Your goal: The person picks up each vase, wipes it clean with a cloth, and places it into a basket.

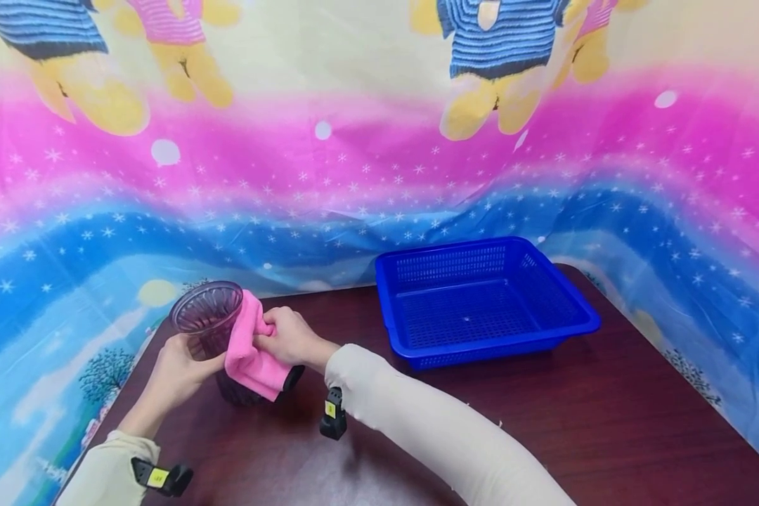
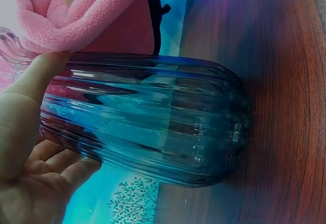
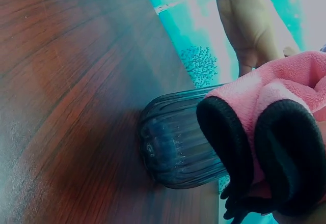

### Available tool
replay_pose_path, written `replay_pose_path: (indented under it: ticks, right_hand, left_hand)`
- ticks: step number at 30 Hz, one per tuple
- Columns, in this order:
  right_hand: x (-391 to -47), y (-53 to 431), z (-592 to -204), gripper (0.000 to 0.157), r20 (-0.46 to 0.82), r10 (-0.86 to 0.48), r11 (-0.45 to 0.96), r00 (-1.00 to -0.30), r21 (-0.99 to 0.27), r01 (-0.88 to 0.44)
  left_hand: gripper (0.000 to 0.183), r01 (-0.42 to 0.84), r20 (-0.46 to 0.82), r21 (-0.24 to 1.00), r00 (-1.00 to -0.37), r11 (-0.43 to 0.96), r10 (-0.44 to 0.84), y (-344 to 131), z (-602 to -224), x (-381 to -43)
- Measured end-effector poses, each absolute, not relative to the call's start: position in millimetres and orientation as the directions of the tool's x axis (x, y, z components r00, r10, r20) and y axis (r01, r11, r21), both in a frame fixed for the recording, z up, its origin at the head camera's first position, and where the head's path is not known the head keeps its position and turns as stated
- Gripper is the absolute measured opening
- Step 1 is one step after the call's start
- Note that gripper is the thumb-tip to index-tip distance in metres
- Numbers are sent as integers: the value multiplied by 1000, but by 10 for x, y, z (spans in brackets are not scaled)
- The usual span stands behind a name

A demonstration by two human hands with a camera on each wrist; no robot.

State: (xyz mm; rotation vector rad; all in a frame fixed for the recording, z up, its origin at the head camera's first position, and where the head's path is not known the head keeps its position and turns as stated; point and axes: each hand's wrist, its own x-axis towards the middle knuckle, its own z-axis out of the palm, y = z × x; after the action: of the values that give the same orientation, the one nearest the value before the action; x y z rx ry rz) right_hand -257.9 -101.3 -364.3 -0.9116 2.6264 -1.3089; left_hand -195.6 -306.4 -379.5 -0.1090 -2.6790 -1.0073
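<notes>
A tinted, ribbed glass vase (image 1: 206,306) with a flared rim stands near the table's left side, tilted slightly. My left hand (image 1: 180,371) grips it below the rim, thumb on the near side; in the left wrist view the fingers curl under the glass (image 2: 168,114). My right hand (image 1: 291,339) pinches a pink cloth (image 1: 248,355) with a black edge and holds it to the vase's right side. Folds of the cloth (image 3: 254,89) hide the upper vase in the right wrist view. Whether the base (image 3: 153,147) touches the table cannot be told.
A blue plastic basket (image 1: 500,341) with perforated walls stands on the dark wood table (image 1: 613,422), at the back right. Behind the table hangs a printed curtain (image 1: 329,176). A strapped camera sits on each wrist.
</notes>
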Motion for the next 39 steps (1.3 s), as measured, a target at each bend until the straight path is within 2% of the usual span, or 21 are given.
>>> replay_pose_path:
  ticks: [18,39]
  right_hand:
    - [-2592,-987,-3843,46,248,-574,536,-780,-607,-587]
    - [-2553,-888,-4160,47,136,-556,632,-820,-570,-524]
  left_hand:
    - [56,196,311,664,-950,721,-28,-3072,-3839,-1975]
    - [57,165,285,669,-957,724,-45,-3052,-3824,-1976]
